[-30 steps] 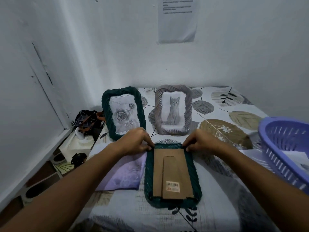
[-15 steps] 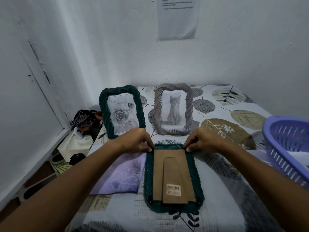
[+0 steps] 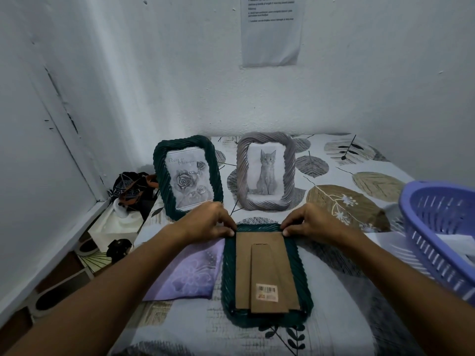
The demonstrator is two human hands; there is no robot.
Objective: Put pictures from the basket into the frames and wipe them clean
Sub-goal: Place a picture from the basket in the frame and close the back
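Observation:
A dark green twisted frame [image 3: 228,281] lies face down on the table in front of me, its brown cardboard back [image 3: 264,271] with a barcode sticker facing up. My left hand [image 3: 205,223] pinches the frame's top left corner and my right hand [image 3: 309,222] pinches the top right corner. Behind them stand a green frame with a rose picture [image 3: 189,178] and a grey frame with a kitten picture [image 3: 266,170]. A purple cloth [image 3: 190,273] lies left of the face-down frame. The purple basket [image 3: 437,227] at the right holds paper sheets.
The table wears a leaf-patterned cover [image 3: 347,201] and stands in a corner of white walls. A printed sheet [image 3: 271,29] hangs on the back wall. On the floor at the left are a dark bag [image 3: 132,188] and a white box [image 3: 113,227].
Both hands stay at the top corners of the face-down frame. The view has shifted slightly; nothing else has moved.

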